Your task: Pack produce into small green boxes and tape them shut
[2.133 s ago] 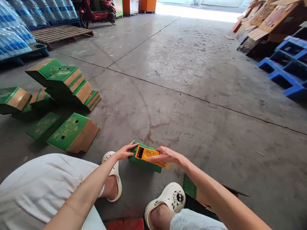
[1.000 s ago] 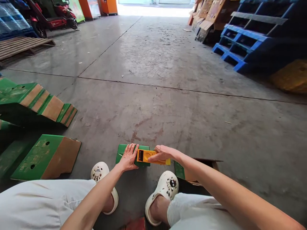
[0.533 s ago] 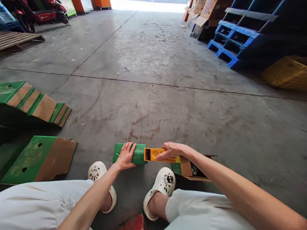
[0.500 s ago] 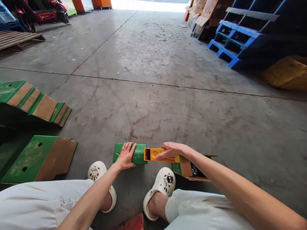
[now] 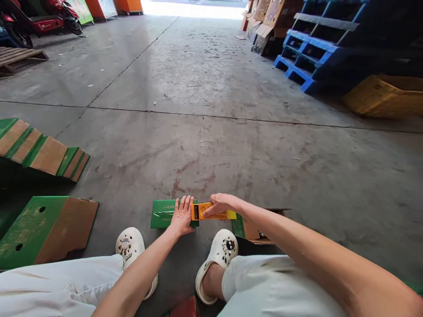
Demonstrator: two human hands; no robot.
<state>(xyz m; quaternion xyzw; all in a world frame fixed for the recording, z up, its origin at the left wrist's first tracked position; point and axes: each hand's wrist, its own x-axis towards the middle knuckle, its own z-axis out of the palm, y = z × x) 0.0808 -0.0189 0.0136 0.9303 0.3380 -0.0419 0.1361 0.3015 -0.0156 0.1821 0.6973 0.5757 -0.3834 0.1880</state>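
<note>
A small green box point(image 5: 162, 215) lies on the floor in front of my feet. My left hand point(image 5: 183, 216) rests on its right part, fingers stretched out over the top. In my right hand point(image 5: 220, 205) is a yellow-orange tape dispenser point(image 5: 202, 211), its dark front end touching the right end of the green box beside my left fingers. Under my right forearm stands an open green and brown carton point(image 5: 246, 229), partly hidden by the arm; its contents are too dark to tell.
Green and brown cartons point(image 5: 49, 231) stand at the left, with a stepped stack point(image 5: 49, 154) behind them. A red box point(image 5: 185, 308) is between my feet. Blue pallets point(image 5: 302, 57) and a yellow crate point(image 5: 383, 97) are at the back right.
My left hand has slid to the right along the top of the green box, closer to the tape dispenser. The whole view has shifted slightly.
</note>
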